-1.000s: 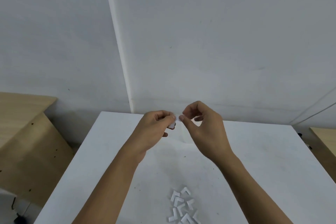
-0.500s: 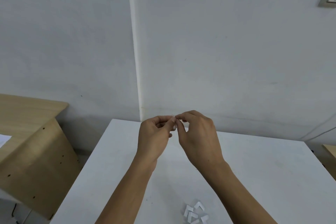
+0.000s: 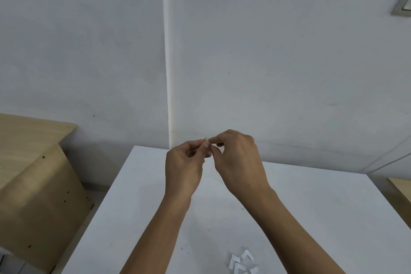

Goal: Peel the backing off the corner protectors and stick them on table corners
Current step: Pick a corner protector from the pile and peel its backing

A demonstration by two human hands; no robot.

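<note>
Above the far edge of the white table (image 3: 311, 207), left hand (image 3: 184, 167) and right hand (image 3: 240, 162) meet, both pinching a barely visible corner protector (image 3: 206, 139), apparently working its backing loose. Spare protectors (image 3: 242, 262) lie at the table's near edge. The next move likely needs a fingernail under the backing.

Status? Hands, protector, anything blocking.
Left hand and right hand both pinching one corner protector above white table. Backing state too small to tell. Spare protectors piled on table; nothing blocking.
</note>
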